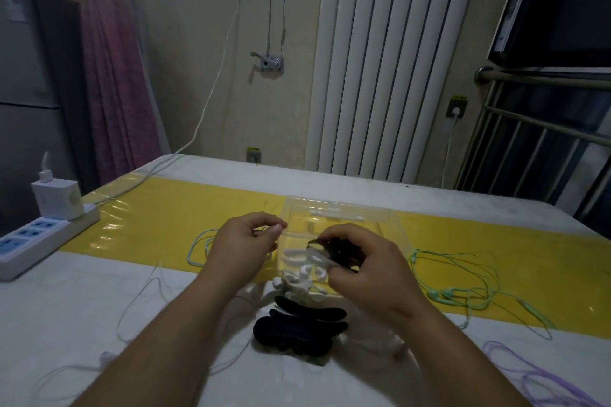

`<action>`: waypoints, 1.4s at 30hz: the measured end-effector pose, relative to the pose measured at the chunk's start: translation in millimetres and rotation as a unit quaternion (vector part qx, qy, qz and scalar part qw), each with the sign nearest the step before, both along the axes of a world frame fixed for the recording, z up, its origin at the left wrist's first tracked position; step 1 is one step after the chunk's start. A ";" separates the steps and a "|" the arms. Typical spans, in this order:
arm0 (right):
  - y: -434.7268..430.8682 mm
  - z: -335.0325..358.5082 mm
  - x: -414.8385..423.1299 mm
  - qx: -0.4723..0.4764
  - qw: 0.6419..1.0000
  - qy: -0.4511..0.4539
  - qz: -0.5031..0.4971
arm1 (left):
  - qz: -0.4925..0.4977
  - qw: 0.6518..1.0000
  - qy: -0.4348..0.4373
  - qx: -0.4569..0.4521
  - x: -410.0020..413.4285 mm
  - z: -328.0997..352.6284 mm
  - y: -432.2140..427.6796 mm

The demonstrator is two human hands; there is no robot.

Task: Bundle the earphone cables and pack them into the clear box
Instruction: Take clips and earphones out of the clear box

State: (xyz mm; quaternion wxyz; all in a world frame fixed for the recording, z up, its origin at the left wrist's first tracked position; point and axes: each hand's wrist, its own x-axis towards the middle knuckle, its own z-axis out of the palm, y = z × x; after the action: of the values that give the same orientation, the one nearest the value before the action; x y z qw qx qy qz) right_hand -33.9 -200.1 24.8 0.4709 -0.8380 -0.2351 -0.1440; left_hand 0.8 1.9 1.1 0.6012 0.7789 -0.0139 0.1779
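Clear box (393,225) sits on the yellow strip of the table (330,175), between our hands. Our right hand (373,264) grips a black bundle (344,249) just above its near end. Our left hand (238,248) curls at its left rim; whether it pinches anything, we cannot tell.

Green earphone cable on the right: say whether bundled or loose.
Loose: the green earphone cable sprawls in open loops across the table.

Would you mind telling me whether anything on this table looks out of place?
Nothing damaged or spilled. The green earphone cable sprawls in loose tangled loops right of the clear box; a purple cable also lies unbundled.
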 end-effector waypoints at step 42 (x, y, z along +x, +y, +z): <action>16.0 10.1 23.1 -0.055 0.982 -0.168 -0.073 | -0.012 1.000 0.006 -0.021 3.2 2.0 0.8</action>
State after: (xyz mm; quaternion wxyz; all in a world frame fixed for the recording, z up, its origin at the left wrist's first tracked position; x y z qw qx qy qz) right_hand -10.8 -184.1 35.0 0.3664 -0.8413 -0.2567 -0.3034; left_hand 4.0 2.7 3.1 0.6197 0.7669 -0.0154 0.1662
